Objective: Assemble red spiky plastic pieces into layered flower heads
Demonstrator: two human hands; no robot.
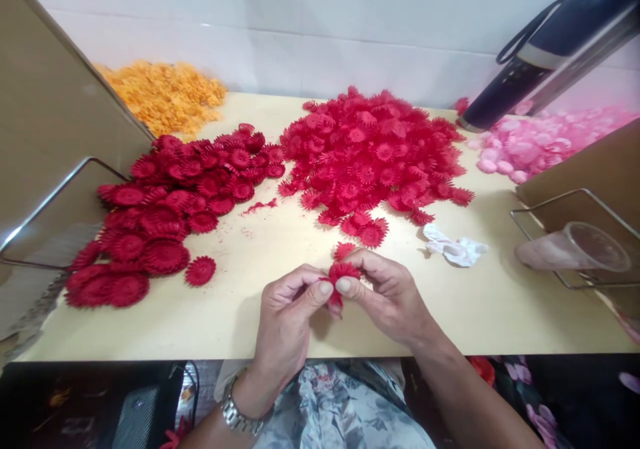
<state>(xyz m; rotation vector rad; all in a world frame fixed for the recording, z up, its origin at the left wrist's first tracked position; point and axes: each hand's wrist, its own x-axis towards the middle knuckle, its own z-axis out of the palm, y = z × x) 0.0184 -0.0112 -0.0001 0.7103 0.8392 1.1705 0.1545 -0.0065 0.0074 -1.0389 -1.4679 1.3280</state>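
My left hand [287,309] and right hand [385,295] pinch one small red fabric flower [341,273] between thumbs and fingertips, closed on it just above the near edge of the pale table [250,329], with the big pile of red flowers [370,152] beyond.

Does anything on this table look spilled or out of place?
Yes: red crumbs lie loose between the two red flower piles, and a crumpled white scrap sits alone. A clear plastic cup lies tipped on its side at the right.
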